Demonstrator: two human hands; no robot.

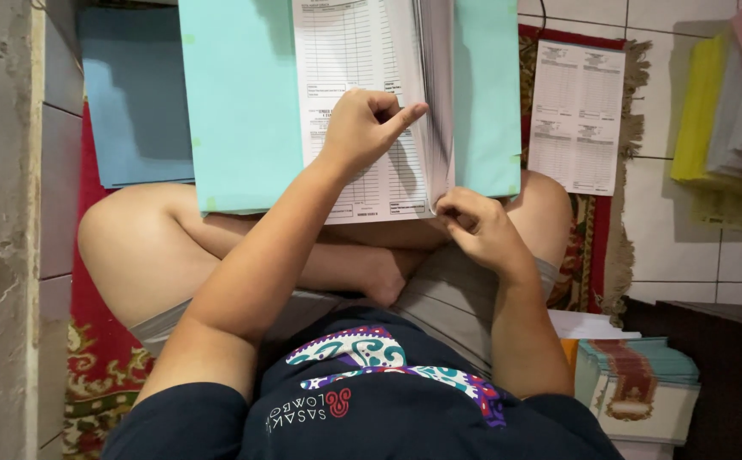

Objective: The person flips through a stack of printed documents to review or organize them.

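Your left hand (362,128) presses a pointing finger on the paper stack (362,85) in the open blue folder (243,102) on your lap. Your right hand (477,226) pinches the stack's bottom corner. A loose sheet (577,115) lies nearby.

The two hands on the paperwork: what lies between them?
In the head view, between the left hand and the right hand lies the white printed form page and the fanned edge of the thick paper stack, resting on the light blue folder.
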